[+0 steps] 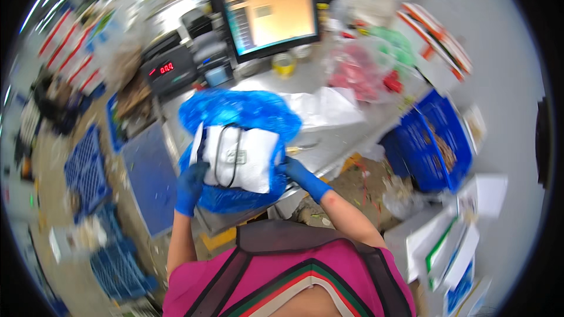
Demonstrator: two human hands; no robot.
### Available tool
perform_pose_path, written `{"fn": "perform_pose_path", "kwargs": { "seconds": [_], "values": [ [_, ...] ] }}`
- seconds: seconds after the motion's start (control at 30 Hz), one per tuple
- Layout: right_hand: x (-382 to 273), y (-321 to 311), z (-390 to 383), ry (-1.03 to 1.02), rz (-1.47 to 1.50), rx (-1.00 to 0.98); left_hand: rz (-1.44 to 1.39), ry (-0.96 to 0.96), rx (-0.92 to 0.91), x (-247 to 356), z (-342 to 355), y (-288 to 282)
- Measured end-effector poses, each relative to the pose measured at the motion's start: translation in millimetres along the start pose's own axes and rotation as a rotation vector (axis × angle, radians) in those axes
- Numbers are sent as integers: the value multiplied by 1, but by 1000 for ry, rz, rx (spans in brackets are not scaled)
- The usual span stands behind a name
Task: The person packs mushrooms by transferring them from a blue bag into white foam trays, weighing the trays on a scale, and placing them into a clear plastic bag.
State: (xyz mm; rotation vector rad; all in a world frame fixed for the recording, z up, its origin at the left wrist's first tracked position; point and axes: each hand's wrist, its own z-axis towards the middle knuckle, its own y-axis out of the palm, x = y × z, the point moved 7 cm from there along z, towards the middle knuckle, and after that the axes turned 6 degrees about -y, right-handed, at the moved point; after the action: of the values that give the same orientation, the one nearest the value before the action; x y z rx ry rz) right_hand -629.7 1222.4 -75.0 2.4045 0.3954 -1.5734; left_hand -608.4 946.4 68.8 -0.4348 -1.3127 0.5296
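Observation:
A white package [255, 158] with a black band around it and a small printed label lies on a crumpled blue plastic bag [241, 108], at the near edge of the metal table. My left hand [191, 186], in a blue glove, has its fingers closed at the package's lower left side. On the other side my right hand [302, 177], gloved in blue too, closes on the edge of the blue bag beside the package. Both hands' fingertips are partly hidden and blurred.
Behind the bag stand a monitor [270, 14], a scale with a red display [169, 70] and a yellow tape roll [284, 67]. White sheeting [323, 108] lies on the metal table. A blue basket [435, 144] stands at right, with a blue platform [150, 179] at left.

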Motion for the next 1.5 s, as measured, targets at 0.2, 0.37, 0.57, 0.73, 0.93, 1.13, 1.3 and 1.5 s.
{"fn": "perform_pose_path", "kwargs": {
  "seconds": [0.2,0.37,0.57,0.73,0.93,1.13,1.3,1.5],
  "values": [
    [-24,-61,-20,-242,-11,480,12,-678,528,-230,-47,-66],
    [9,-2,-8,21,171,-59,-322,-1021,16,-170,-27,1],
    [-44,-64,2,-209,-115,101,-581,-880,390,-147,-20,-70],
    [-115,-49,-10,-473,-79,307,-1008,-417,130,45,37,-43],
    [-158,52,-61,-406,511,-14,-637,-197,-388,163,7,55],
    [-139,80,-18,-623,-227,-385,-437,43,-377,157,-38,70],
    [-186,80,-50,-136,496,-261,-411,-224,-451,149,-65,53],
    [-214,103,-37,-895,-620,-280,-1094,27,-7,212,8,-30]
  ]
}}
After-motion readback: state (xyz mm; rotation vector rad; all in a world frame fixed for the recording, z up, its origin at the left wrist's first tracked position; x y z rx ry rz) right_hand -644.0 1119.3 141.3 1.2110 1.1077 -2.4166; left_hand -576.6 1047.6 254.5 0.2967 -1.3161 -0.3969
